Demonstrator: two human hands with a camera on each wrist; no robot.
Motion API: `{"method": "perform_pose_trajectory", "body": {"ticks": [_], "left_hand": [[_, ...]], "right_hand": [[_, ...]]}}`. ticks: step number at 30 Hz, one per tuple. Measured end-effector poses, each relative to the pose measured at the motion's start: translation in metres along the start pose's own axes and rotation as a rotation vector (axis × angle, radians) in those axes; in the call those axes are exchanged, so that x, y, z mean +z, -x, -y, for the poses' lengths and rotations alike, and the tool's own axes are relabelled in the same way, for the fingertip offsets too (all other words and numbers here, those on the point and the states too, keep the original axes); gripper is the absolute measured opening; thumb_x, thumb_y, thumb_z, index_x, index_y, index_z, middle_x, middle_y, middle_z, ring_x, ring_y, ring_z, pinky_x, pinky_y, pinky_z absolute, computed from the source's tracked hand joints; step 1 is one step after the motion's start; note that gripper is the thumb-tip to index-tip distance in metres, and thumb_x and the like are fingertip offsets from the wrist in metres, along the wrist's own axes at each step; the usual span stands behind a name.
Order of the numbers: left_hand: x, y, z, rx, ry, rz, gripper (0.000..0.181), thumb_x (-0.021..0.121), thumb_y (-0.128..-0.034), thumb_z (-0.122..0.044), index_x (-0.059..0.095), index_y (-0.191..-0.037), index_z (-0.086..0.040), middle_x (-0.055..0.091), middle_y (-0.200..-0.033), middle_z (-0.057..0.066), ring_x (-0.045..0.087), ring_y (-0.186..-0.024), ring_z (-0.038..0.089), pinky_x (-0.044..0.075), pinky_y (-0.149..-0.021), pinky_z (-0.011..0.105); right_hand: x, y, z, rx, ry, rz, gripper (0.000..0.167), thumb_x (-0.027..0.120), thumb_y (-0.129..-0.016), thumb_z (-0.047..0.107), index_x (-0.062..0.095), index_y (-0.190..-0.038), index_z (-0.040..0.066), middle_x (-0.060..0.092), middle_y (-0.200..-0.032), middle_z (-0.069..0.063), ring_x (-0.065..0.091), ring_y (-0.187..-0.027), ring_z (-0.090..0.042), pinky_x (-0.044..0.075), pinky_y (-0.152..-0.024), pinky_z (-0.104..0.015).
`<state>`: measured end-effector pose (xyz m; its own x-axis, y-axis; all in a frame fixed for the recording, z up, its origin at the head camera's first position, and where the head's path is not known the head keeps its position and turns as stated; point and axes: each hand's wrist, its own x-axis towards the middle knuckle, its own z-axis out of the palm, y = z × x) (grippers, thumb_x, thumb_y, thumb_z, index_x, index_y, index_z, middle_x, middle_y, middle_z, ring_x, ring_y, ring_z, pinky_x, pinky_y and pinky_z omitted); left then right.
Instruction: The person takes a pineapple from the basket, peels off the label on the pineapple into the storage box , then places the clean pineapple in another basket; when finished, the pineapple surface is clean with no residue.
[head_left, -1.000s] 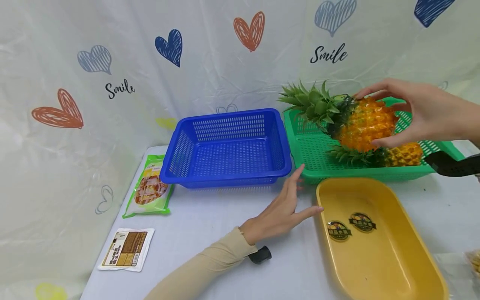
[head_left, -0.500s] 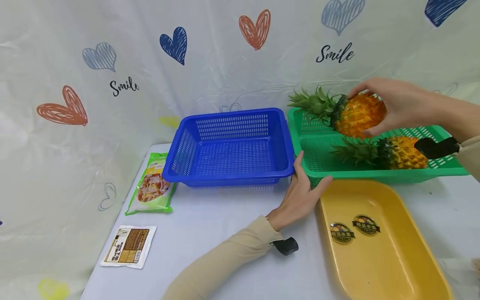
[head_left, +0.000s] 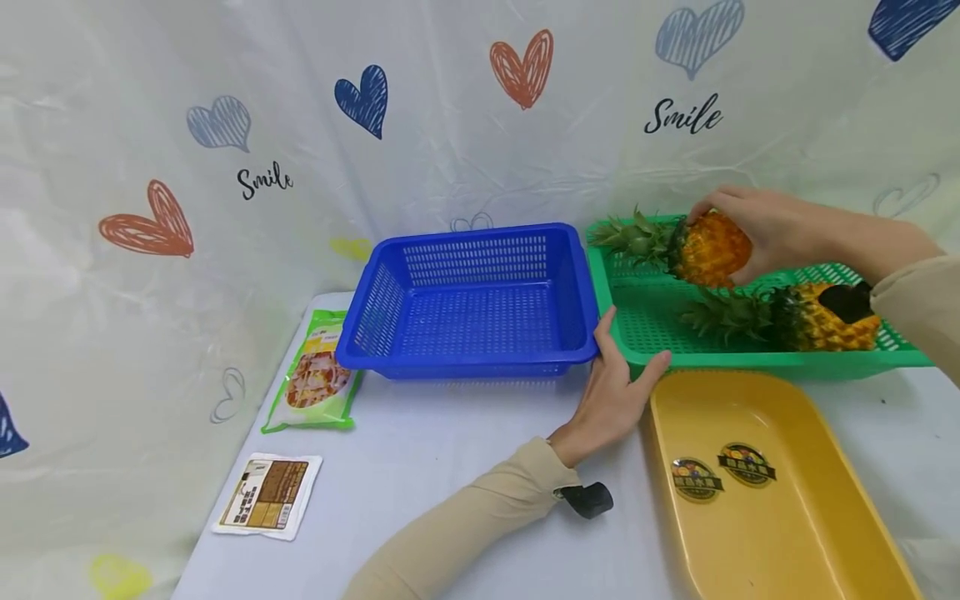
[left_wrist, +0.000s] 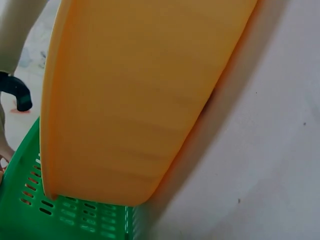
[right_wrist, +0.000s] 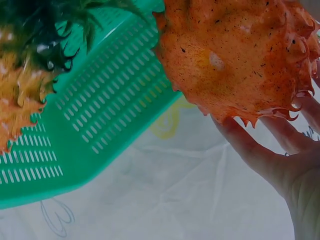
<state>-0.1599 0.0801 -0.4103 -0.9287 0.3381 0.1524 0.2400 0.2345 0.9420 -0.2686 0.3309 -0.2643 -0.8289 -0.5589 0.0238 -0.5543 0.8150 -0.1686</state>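
My right hand (head_left: 776, 229) grips an orange pineapple (head_left: 712, 248) by its body, fingers over the top and thumb at the near side. The fruit lies sideways at the back of the green basket (head_left: 750, 361), leafy crown to the left; whether it touches the basket floor, I cannot tell. In the right wrist view, the fingers bend around the spiky pineapple (right_wrist: 235, 55). A second pineapple (head_left: 828, 321) lies in front of it inside the basket. My left hand (head_left: 611, 392) is at the basket's near left corner, index finger and thumb spread.
Left of the green basket stands a blue basket (head_left: 480, 367). A yellow tray (head_left: 757, 542) sits in front, against the green basket. On the table's left side lie a green food packet (head_left: 318, 375) and a white-and-brown packet (head_left: 268, 496). A printed curtain (head_left: 450, 150) hangs behind.
My right hand has lowered the held pineapple toward the back of the green basket. My left hand has moved up and right to the basket's near left corner.
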Motion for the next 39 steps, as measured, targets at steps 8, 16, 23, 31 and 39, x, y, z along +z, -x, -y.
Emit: {"method": "perform_pose_trajectory", "body": {"ticks": [8,16,23,31,39], "left_hand": [[0.0,0.0,0.002,-0.011,-0.01,0.003,0.084,0.054,-0.107,-0.051,-0.001,-0.166,-0.027,0.013,-0.173,0.016,0.021,-0.157,0.022,0.029,-0.124,0.043],[0.0,0.0,0.005,-0.002,-0.015,0.011,0.083,0.054,-0.1072,-0.05,0.0,-0.166,-0.029,0.014,-0.172,0.017,0.021,-0.157,0.022,0.029,-0.124,0.043],[0.0,-0.001,0.006,0.002,-0.009,0.018,0.081,0.054,-0.1077,-0.048,0.0,-0.166,-0.031,0.013,-0.172,0.018,0.021,-0.157,0.022,0.03,-0.124,0.043],[0.0,-0.002,0.007,0.004,-0.004,0.02,0.081,0.054,-0.1078,-0.048,0.0,-0.165,-0.032,0.014,-0.172,0.017,0.021,-0.157,0.022,0.03,-0.123,0.042],[0.001,-0.002,0.009,0.023,-0.01,0.018,0.08,0.054,-0.108,-0.047,0.001,-0.165,-0.029,0.014,-0.172,0.016,0.021,-0.157,0.021,0.029,-0.124,0.041]], "right_hand": [[-0.01,0.006,-0.021,-0.01,0.024,0.0,0.097,0.1,-0.061,0.003,0.045,-0.14,-0.004,0.049,-0.138,-0.029,0.056,-0.114,-0.048,0.052,-0.09,-0.066],[-0.007,0.007,-0.036,-0.009,0.075,0.053,0.097,0.102,-0.058,0.004,0.047,-0.139,0.0,0.052,-0.131,-0.027,0.06,-0.107,-0.046,0.057,-0.081,-0.06],[0.001,-0.002,-0.036,-0.037,0.072,0.062,0.098,0.104,-0.054,0.004,0.05,-0.136,0.003,0.055,-0.13,-0.024,0.059,-0.108,-0.045,0.057,-0.081,-0.06],[0.002,-0.011,-0.037,-0.04,0.074,0.091,0.101,0.104,-0.052,0.0,0.05,-0.137,0.003,0.055,-0.132,-0.026,0.056,-0.113,-0.049,0.056,-0.083,-0.063],[-0.007,-0.016,-0.044,-0.037,0.135,0.145,0.103,0.103,-0.053,0.002,0.048,-0.139,-0.002,0.048,-0.138,-0.033,0.053,-0.116,-0.056,0.053,-0.086,-0.067]]}}
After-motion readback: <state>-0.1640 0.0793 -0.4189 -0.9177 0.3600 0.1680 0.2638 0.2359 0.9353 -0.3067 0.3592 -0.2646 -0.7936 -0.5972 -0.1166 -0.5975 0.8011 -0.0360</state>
